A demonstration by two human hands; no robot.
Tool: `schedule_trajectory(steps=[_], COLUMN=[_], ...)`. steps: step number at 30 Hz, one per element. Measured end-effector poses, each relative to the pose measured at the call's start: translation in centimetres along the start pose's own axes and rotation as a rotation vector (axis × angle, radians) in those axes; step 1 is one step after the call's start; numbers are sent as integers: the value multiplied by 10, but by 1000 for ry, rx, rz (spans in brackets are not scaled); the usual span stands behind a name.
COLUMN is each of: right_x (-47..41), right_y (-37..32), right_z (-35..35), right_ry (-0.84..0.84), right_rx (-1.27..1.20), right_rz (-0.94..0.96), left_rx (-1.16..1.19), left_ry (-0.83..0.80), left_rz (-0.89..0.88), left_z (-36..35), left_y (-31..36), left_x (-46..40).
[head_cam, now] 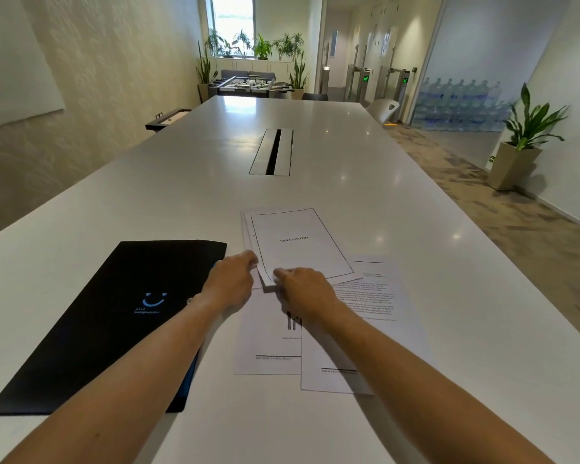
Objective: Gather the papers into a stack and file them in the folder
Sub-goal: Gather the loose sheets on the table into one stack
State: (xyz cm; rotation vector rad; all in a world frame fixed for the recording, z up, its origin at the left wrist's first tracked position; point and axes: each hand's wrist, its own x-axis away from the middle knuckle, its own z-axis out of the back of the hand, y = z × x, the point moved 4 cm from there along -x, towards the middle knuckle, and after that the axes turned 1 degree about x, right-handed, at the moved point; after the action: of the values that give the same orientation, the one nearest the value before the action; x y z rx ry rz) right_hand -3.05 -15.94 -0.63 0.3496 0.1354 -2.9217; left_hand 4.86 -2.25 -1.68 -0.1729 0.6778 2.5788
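On the long glossy white surface [365, 195], the black card folder with a blue smile print [114, 316] lies closed, just left of the scattered white printed papers [298, 242]. Sheets could slide or crease if dragged. The left hand [230, 279] and right hand [303, 288] curl at the bibliography sheet's near corner; their grip is unclear. Forearms hide the lower pages.

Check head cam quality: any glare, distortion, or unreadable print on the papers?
Head view: ceiling-light glare spots on the table; window blown out; wide-angle bowing at the edges. BIBLIOGRAPHY sheet title legible; text page print too soft to read. Hands shadow the papers lightly.
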Motion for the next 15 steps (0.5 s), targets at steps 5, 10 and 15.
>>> schedule_trajectory(steps=[5, 10, 15], right_x=[-6, -3, 0], right_y=[30, 96, 127], right_z=[16, 22, 15], right_ry=[-26, 112, -63], right_rx=[-315, -211, -244], right_rz=[-206, -636, -831], left_rx=[-91, -216, -228], left_ry=[50, 90, 156], left_rz=[-36, -76, -102], left_z=[-4, -13, -17], left_y=[11, 14, 14], left_x=[-1, 3, 9])
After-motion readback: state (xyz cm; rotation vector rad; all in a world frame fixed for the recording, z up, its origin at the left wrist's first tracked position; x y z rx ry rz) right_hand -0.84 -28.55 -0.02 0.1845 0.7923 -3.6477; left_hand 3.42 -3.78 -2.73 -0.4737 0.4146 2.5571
